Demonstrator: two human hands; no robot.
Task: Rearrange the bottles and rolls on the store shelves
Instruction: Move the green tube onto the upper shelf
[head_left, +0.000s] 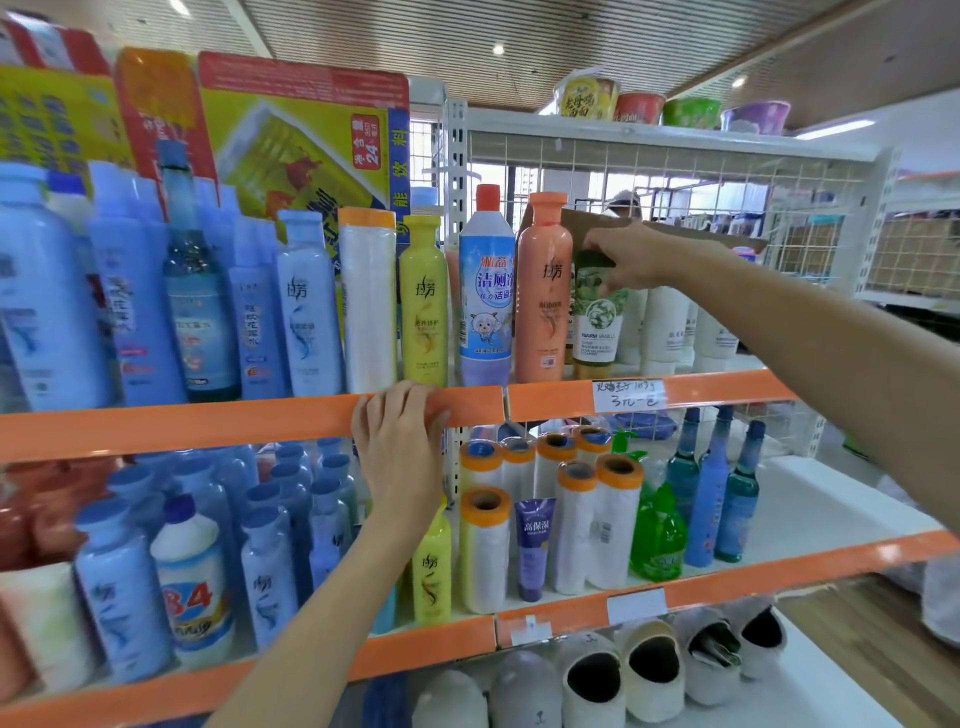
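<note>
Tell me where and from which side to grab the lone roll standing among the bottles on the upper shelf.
Grip the roll around its white body just under the orange cap, coming straight in from the front. It stands upright, hemmed in by a blue bottle and a yellow bottle, so probably only front and top are free.

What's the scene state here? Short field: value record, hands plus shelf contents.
left hand: rests on the orange shelf edge, fingers over the lip
right hand: grips the top of the green tube
green tube: upright on the upper shelf, right of the orange bottle
upper shelf, left of that: white-and-blue bottle, yellow bottle, one roll
lower shelf: orange-capped rolls, purple tube, green spray bottle
</note>
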